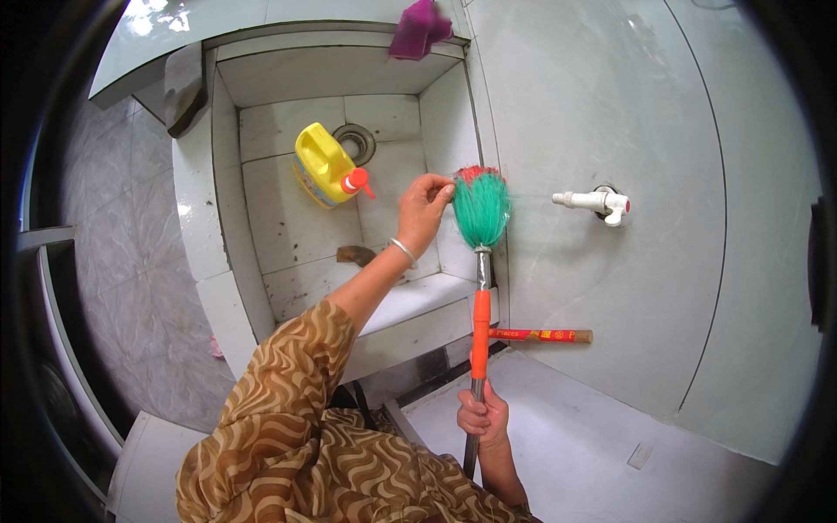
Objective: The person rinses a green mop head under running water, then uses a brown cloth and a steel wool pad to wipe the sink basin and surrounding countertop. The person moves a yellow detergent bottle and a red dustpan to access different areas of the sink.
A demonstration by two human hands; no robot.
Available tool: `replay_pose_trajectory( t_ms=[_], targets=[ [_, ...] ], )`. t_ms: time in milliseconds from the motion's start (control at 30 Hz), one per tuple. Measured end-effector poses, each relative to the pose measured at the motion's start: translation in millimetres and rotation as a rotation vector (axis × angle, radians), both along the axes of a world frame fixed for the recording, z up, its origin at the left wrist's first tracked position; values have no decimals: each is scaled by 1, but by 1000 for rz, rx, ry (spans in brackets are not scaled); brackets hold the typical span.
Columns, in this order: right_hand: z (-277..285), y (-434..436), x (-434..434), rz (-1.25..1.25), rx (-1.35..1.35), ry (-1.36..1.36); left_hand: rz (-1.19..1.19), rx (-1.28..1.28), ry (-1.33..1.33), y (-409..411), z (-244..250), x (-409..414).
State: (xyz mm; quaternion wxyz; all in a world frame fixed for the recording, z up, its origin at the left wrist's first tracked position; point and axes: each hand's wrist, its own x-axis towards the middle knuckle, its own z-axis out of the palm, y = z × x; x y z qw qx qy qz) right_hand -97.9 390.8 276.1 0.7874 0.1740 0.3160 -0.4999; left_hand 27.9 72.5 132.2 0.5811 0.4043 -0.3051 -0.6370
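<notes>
A long-handled brush with green and red bristles (480, 209) stands out over the right edge of a tiled sink (418, 346). Its handle has an orange sleeve (481, 327) and a grey metal shaft. Lower down, my right hand (484, 415) is closed round the shaft. My left hand (428, 202), with a silver bangle on the wrist, pinches the left edge of the bristles between thumb and finger. In the sink are a yellow jug-shaped bottle (320, 167) with a red pump top, a round drain (356, 144) and a brown piece (355, 255) of unclear material.
A white tap (592, 199) juts from the wall right of the bristles. A red printed stick or tube (543, 335) lies behind the handle. A purple cloth (420, 29) hangs at the sink's far rim. A dark-edged block (185, 91) rests on the left rim.
</notes>
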Motion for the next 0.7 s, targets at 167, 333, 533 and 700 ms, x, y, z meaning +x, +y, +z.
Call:
replay_pose_trajectory(
  t_ms=[167,333,533,700],
  targets=[
    [2,3,2,-23,-34,-33,-76,94,-13,-9,3,6],
    [3,2,6,-35,-54,-53,-19,231,287,-13,-12,6],
    [1,12,5,-51,-55,-61,-28,350,472,-24,-16,24],
    [-1,25,1,-36,-21,26,12,316,419,-30,-18,28]
  ],
)
